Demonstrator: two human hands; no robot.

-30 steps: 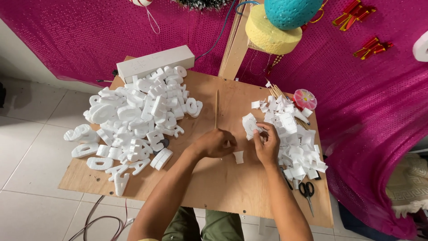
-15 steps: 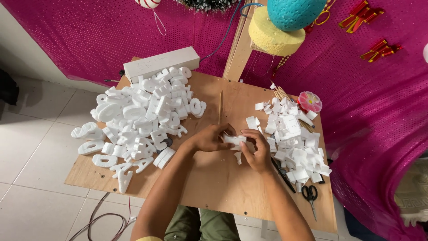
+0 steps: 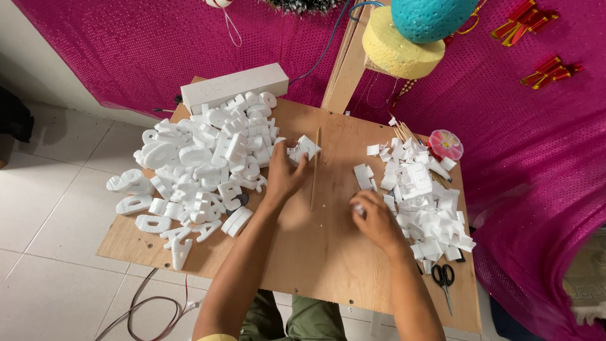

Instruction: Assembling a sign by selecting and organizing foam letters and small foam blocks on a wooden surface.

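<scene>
Pinching between left hand (image 3: 284,173) fingers (image 3: 291,159), white foam letter (image 3: 304,149).

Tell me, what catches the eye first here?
A big heap of white foam letters covers the left of the wooden board, with a smaller heap of foam scraps on the right. Between them, the left hand holds up a foam piece, all against bright pink cloth.
</scene>
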